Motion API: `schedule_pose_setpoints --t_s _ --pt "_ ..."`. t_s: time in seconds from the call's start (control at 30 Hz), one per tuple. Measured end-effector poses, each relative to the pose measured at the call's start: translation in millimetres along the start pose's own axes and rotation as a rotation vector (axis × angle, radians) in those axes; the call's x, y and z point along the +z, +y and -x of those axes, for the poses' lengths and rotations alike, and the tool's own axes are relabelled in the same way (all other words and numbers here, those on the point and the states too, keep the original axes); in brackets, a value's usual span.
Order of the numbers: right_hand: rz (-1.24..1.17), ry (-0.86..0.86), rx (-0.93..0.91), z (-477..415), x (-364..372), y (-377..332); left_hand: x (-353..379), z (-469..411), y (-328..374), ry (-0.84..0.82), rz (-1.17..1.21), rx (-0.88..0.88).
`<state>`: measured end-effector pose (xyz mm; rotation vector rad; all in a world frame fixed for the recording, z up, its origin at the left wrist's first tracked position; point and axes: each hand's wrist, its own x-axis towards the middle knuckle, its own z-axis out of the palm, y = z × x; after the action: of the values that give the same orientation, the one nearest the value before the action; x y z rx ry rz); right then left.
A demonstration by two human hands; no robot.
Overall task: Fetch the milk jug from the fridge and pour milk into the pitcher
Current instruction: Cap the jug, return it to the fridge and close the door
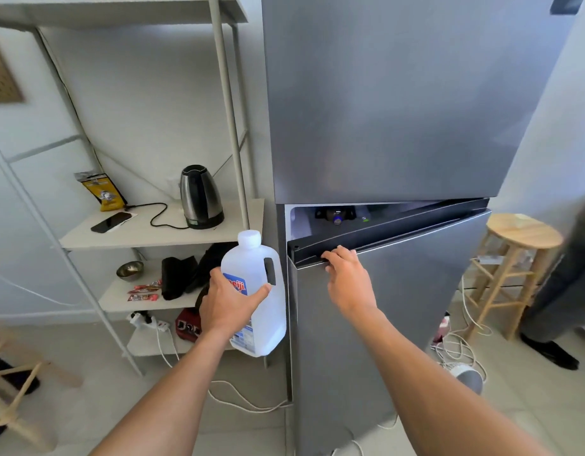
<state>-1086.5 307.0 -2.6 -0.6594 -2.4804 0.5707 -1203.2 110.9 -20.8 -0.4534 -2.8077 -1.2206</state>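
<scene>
My left hand (227, 302) grips a translucent white milk jug (261, 311) with a white cap and a blue label, held upright just left of the fridge. A tall silver fridge (383, 110) fills the middle of the view. Its lower door (399, 307) stands slightly ajar, with a dark gap showing at the top. My right hand (348, 279) rests on the top edge of that lower door, fingers curled over the black rim. No pitcher is in view.
A white metal shelf rack (159, 232) stands to the left with a steel kettle (200, 197), a phone (110, 222), a yellow bag and a small bowl. A wooden stool (515, 258) and another person's leg (561, 291) are at right. White cables lie on the tiled floor.
</scene>
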Motion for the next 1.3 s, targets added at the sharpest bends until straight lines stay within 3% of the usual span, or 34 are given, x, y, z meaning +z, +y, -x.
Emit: schedule_pose_setpoints --t_s 0.43,0.57,0.73,1.03,1.3 --pt "-0.149 0.22 0.221 128 -77 1 8 97 8 -0.13 0.01 0.115" --pt "-0.135 0.201 0.294 158 -110 13 19 117 15 -0.184 0.003 0.138" --pt "-0.083 0.077 0.533 172 -161 33 35 137 31 -0.27 0.002 0.154" --pt "0.215 -0.025 0.666 187 -214 61 63 156 72 -0.354 -0.009 0.247" --pt "0.773 0.122 0.456 231 -225 101 87 182 98 -0.425 0.038 0.314"
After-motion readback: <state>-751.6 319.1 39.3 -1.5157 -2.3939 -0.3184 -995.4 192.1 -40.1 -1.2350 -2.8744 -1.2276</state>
